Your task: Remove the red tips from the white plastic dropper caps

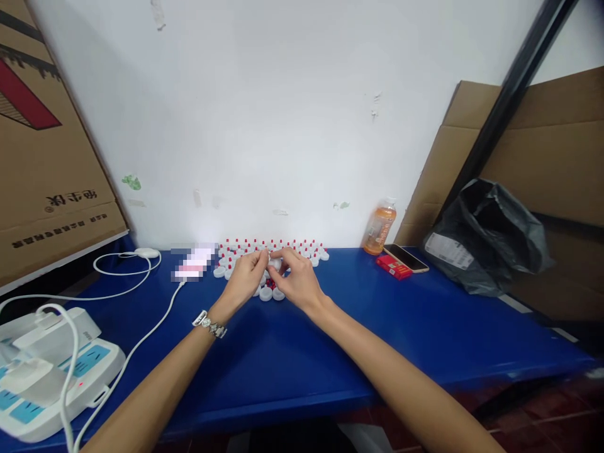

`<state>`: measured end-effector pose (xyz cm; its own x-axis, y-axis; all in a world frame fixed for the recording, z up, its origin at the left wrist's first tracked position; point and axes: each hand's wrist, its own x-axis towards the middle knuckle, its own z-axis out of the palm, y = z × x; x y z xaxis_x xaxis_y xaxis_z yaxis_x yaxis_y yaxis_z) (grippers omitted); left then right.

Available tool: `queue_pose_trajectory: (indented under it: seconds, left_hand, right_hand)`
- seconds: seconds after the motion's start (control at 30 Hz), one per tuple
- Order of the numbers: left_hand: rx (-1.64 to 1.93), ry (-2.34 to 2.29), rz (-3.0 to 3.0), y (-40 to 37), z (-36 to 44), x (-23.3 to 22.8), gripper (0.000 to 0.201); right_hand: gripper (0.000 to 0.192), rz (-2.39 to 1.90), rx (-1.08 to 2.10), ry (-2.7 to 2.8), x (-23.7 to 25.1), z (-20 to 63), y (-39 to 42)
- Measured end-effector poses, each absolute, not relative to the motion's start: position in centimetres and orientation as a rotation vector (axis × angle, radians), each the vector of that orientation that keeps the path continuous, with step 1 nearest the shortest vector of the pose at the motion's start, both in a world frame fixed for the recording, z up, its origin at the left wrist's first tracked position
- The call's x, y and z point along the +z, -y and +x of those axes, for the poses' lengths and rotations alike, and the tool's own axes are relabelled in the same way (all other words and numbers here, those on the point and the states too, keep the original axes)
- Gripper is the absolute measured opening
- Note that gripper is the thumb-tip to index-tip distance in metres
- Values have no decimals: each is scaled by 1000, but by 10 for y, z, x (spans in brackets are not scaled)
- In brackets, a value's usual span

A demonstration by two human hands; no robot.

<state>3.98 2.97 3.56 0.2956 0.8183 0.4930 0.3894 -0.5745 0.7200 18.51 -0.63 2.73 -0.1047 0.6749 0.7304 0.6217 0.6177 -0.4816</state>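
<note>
My right hand (298, 277) is closed, its thumb and fingers gripping a white plastic cap (274, 263). Against that cap, the fingertips of my left hand (246, 275) are pinched together; what they hold, if anything, is too small to make out. Behind and beside both hands, many white caps with red tips (314, 259) stand in rows near the wall. Just below the hands lie plain-looking round white caps (266, 294), with small dark red pieces (270, 284) among them, partly hidden by my fingers. A metal watch (210, 323) is on my left wrist.
On the blue table (292, 358), a phone (406, 258), a red box (394, 267) and an orange drink bottle (380, 228) sit to the right, beside a grey plastic bag (486, 239). At left are a power strip (101, 365), white cables and a blurred-out charging device (194, 263).
</note>
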Motion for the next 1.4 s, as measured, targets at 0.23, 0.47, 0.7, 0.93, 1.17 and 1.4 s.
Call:
queue_pose_trajectory:
  seconds: [0.23,0.47,0.7,0.93,1.17,1.4]
  left_hand:
    - [1216,-1161,2182,-29,42,38,48]
    - [1197,-1150,2158,-30,47,37,47]
    - [1210,-1172,2131,-34,39,45,44]
    - [1202,-1123,2466,-33,29,47,34]
    - [824,-806,2998,-25,40,35,33]
    - [1369,-1141,2280,-41,23,39,42]
  right_hand:
    - [8,-1074,-28,1832,27,187,6]
    - [7,-1147,-70,1851,25,190,5]
    - [9,-1242,196,1721,27,207,3]
    - [17,-1180,763,1540,31,232,-3]
    - [18,-1074,689,1676,27,207,10]
    - [10,-1253,233,1675,31,224,9]
